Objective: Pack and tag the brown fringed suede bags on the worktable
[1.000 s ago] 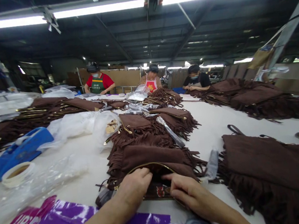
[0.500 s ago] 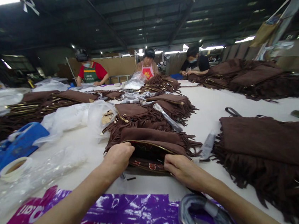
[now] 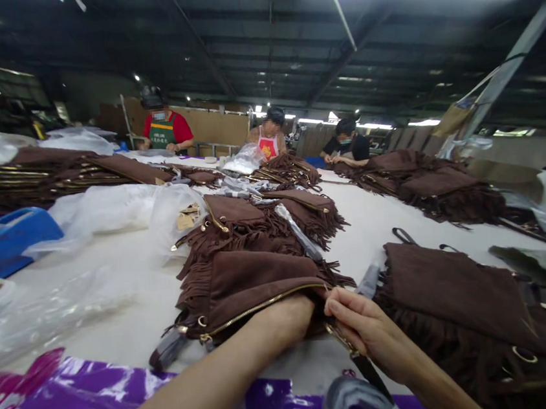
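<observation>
A dark brown fringed handbag point(image 3: 255, 273) lies in front of me, its gold zipper point(image 3: 259, 305) undone along the near edge. My left hand point(image 3: 292, 316) reaches inside the opening, with its fingers hidden by the bag. At the right end of the zipper, my right hand point(image 3: 358, 322) pinches the bag's edge. A dark strap with a gold clasp point(image 3: 338, 334) hangs just below those fingers. Left of the bag, a wrapped strap end point(image 3: 168, 349) rests on the table.
Another brown fringed bag point(image 3: 452, 290) lies to the right. Purple printed plastic point(image 3: 102, 391) and a wrapped coil point(image 3: 357, 404) are nearest me. A blue tape dispenser point(image 3: 13, 241) stands left, near clear plastic bags point(image 3: 118, 214). Several co-workers sit beyond the bag piles.
My left hand has moved from the bag's left rim rightward into its opening. My right hand still holds the right edge. The view has tilted and shifted.
</observation>
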Available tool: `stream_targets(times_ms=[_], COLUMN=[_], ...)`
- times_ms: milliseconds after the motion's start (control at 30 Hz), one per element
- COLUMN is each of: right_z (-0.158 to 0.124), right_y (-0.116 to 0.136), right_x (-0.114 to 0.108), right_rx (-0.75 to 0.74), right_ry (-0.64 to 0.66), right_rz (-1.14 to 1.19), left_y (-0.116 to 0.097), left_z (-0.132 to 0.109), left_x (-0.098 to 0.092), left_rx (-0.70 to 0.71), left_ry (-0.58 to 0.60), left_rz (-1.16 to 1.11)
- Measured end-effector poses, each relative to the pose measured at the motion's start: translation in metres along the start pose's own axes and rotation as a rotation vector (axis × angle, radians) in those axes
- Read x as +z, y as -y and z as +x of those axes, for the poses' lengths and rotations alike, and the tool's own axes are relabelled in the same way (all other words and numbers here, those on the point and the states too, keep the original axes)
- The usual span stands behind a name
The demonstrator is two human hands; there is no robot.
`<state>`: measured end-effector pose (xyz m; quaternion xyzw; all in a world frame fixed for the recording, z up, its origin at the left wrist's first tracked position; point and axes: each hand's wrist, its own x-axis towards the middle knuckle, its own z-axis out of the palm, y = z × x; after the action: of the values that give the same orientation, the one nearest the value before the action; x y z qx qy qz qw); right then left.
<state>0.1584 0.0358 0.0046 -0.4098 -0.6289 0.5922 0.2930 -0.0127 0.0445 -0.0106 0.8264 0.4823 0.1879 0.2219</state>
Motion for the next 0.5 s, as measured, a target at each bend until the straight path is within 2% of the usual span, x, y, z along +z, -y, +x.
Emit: stream_targets(times_ms=[167,300,400,500], right_z=[0.004,0.007,0.007,0.009], right_y=[-0.003,-0.007,-0.004,0.004], right_x=[-0.017,-0.024,-0.014,0.004], right_rx=[-0.007,-0.187,-0.240,-0.138], right_ry=[-0.017,-0.080,-0.138,-0.198], right_rz=[-0.216,-0.700,-1.071,-1.361], left_y=[0.002,-0.005,-0.005,0.001], left_z=[0.023,0.021,0.018,0.019], left_x=[-0.004,-0.002,0.002,0.005], left_rx=[-0.058,-0.130,-0.184,-0.214], left_ry=[0.063,-0.004,-0.069,-0.085], left_rz=[-0.039,-0.066,-0.107,-0.164])
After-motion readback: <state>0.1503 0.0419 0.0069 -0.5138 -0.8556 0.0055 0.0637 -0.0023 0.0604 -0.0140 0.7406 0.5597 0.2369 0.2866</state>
